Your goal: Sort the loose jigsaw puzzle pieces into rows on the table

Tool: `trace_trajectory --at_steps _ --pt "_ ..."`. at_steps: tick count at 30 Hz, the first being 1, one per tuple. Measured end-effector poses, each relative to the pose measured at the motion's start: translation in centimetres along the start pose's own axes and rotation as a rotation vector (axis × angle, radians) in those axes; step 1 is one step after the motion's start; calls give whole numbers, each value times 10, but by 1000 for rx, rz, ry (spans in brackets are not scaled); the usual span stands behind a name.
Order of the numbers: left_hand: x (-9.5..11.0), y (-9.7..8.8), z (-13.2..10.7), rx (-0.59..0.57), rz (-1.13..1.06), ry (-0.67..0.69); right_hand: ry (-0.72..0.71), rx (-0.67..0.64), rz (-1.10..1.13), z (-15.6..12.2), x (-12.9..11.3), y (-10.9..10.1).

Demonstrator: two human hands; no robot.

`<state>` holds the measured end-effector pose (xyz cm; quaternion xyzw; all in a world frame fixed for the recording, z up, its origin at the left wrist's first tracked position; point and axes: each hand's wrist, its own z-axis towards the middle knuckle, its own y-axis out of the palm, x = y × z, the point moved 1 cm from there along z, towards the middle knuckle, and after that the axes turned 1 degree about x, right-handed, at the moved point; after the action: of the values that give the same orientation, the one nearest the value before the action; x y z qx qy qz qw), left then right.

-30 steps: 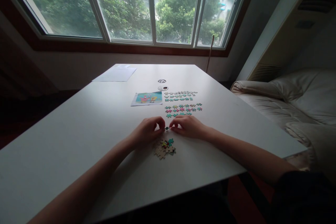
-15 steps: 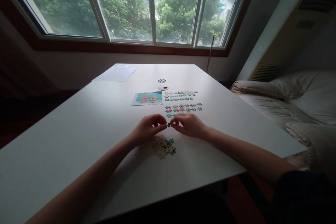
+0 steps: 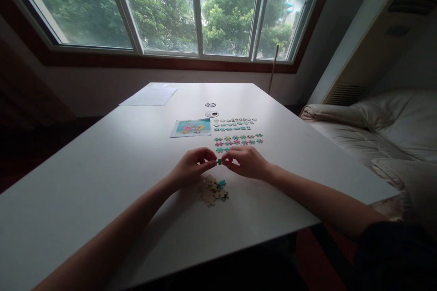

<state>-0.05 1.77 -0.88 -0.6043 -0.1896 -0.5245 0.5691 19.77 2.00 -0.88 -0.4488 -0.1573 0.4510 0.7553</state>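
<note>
A small green jigsaw puzzle piece [image 3: 219, 162] is pinched between the fingertips of both hands. My left hand [image 3: 196, 165] grips it from the left, its fingers curled to the thumb. From the right, my right hand [image 3: 246, 162] holds the same piece between thumb and fingers. Close below lies a heap of loose puzzle pieces [image 3: 213, 191], mostly showing tan backs, with a few green and yellow faces. Rows of puzzle pieces [image 3: 237, 139] are laid out just beyond my hands; my right hand covers part of the nearest row.
Left of the rows lies a picture sheet [image 3: 191, 127] with cartoon figures on turquoise. Two round flat items [image 3: 212, 114] are behind it. White paper [image 3: 150, 96] lies at the far left of the white table [image 3: 85, 191]. A pale sofa [image 3: 368, 122] stands to the right.
The green piece has turned slightly between the fingertips. My right hand's fingers have shifted a little; otherwise almost everything stays in place.
</note>
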Motion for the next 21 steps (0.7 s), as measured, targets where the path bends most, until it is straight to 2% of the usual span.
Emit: trace_trajectory --at_steps 10,17,21 --pt "-1 2 0 -38 40 -3 -9 -22 1 -1 3 1" --pt "1 3 -4 -137 158 10 6 -219 27 -1 6 2" --pt "0 4 -5 -151 198 29 13 -259 41 -1 5 1"
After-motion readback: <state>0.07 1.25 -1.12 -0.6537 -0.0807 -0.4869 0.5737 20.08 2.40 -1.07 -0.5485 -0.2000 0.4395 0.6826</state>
